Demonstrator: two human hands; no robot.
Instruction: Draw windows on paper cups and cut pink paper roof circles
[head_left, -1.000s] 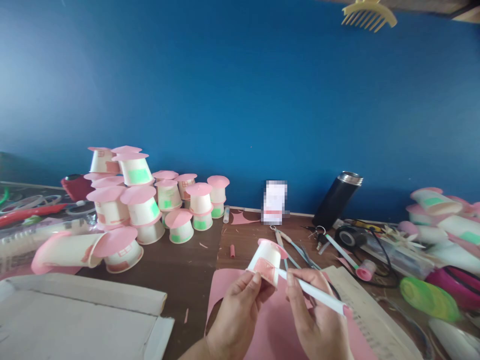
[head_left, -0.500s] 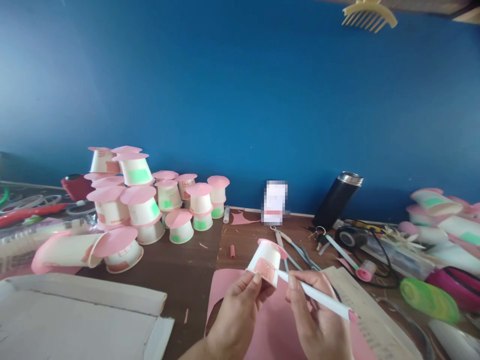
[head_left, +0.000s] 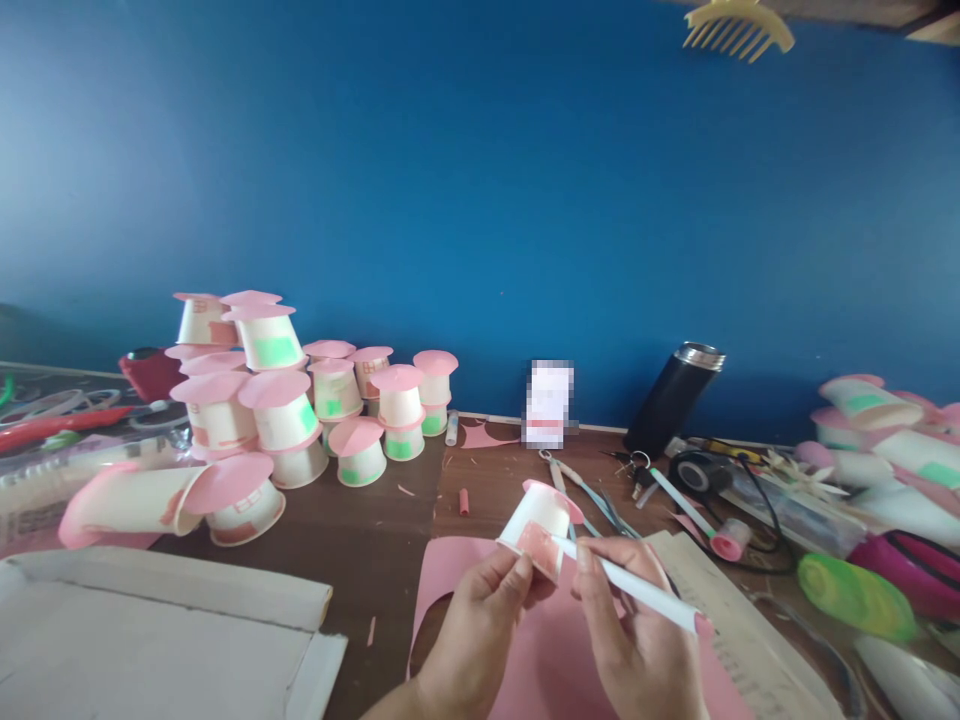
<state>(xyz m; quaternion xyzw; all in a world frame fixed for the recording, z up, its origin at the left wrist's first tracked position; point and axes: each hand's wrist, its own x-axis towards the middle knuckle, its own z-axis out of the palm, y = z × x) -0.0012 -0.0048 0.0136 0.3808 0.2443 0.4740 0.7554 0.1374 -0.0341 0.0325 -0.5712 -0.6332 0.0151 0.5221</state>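
Note:
My left hand (head_left: 476, 630) holds a small upturned white paper cup (head_left: 538, 515) with a pink paper roof and a pink patch on its side. In my right hand (head_left: 637, 645) is a white pen with a pink end (head_left: 637, 590), its tip touching the pink patch on the cup. Both hands are above a pink paper sheet (head_left: 450, 575) on the brown table (head_left: 375, 540).
A pile of finished pink-roofed cups (head_left: 285, 400) stands at the back left, more cups (head_left: 877, 420) lie at the right. Cardboard (head_left: 150, 630) covers the near left. Scissors (head_left: 592, 495), a black flask (head_left: 671, 400), tape roll (head_left: 697, 475) and green lid (head_left: 855, 595) lie right of the hands.
The cup has tilted slightly to the right in my left hand. The pen tip stays on the pink patch, shifting only a little.

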